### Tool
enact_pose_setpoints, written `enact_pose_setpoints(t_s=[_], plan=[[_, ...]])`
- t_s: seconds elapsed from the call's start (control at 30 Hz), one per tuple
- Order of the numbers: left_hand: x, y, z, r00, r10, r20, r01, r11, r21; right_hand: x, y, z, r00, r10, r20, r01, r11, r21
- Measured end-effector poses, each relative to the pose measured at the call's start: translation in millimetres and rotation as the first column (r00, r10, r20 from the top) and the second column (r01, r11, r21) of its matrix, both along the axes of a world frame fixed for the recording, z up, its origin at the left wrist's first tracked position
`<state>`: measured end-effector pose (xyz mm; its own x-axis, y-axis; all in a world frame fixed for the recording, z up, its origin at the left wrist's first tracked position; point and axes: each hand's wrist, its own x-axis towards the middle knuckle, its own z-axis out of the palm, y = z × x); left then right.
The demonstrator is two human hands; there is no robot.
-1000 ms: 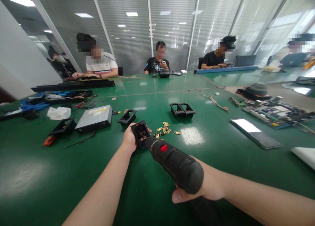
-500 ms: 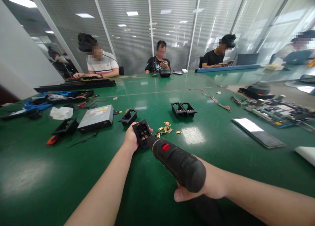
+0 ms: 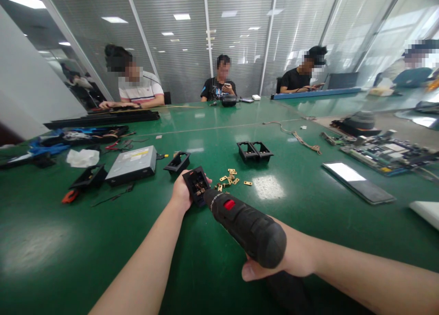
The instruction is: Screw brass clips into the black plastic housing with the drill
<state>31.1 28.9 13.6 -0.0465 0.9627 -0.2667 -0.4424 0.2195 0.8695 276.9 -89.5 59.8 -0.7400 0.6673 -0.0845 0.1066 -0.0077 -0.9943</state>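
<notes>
Above the table, the left grip still clasps a black housing, the right grip a drill.

No text could be read with certainty: lettering on the black T-shirt at far centre, pale markings around the nose of the drill and the label on the grey box were illegible.

Matt plastic seen on drill in right hand, housing in left hand; shiny metal plates noted beside it, glossy desk below.
</notes>
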Motion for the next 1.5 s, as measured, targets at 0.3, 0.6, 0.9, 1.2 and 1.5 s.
enact_pose_setpoints(t_s=[0.3, 0.6, 0.9, 1.2, 1.5], plan=[[-0.6, 0.7, -1.4, 1.000, 0.001, -0.009, -0.001, 1.000, 0.027, 0.0, 0.0, 1.8, 1.000, 0.002, -0.014, -0.002, 1.000, 0.006], [-1.5, 1.4, -3.4, 1.000, -0.003, 0.017, 0.002, 1.000, 0.022, 1.2, -0.5, 0.7, 1.000, -0.011, 0.022, 0.010, 0.999, 0.033], [-1.6, 1.5, -3.5, 1.000, -0.010, -0.010, 0.010, 1.000, 0.007, 0.0, -3.0, 1.8, 0.999, -0.019, 0.028, 0.017, 0.997, 0.073], [-2.2, 3.5, -6.8, 1.000, -0.018, -0.002, 0.019, 0.999, 0.033, -0.1, -2.4, 4.4, 0.999, -0.004, 0.036, 0.003, 1.000, 0.018], [1.3, 0.9, -1.3, 0.999, 0.040, 0.024, -0.041, 0.999, 0.017, -1.8, -2.4, 3.0, 1.000, -0.009, -0.012, 0.009, 1.000, 0.013]])
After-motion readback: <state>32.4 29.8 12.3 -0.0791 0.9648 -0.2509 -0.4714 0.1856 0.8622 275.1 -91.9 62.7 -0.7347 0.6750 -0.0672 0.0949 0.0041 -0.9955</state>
